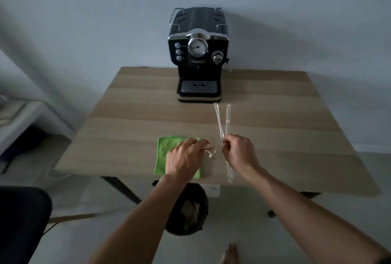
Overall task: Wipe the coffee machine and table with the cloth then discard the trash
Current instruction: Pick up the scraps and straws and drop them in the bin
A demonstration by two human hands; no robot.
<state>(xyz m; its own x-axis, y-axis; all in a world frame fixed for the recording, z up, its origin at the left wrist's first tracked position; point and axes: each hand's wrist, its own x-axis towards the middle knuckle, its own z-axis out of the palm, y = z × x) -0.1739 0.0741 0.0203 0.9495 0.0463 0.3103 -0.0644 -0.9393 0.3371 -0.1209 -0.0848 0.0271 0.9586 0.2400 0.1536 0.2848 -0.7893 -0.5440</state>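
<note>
Inspector: Hands?
Clerk: Left hand (184, 158) lay over the green cloth (166, 147) at the table's (137, 105) near edge, fingers curled round a crumpled paper scrap (209, 151); right hand (239, 150) pinched clear plastic wrappers (228, 115) just beside it.
Inspector: Machine, bin?
Clerk: Coffee machine (198, 56) stood at the far edge, well apart; bin (203, 200) sat below the near edge, scraps inside.

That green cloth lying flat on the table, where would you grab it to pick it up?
Probably its near left corner, from the front edge of the table: the green cloth lies flat, that corner sits by the edge, and the left hand covers its right side.
</note>
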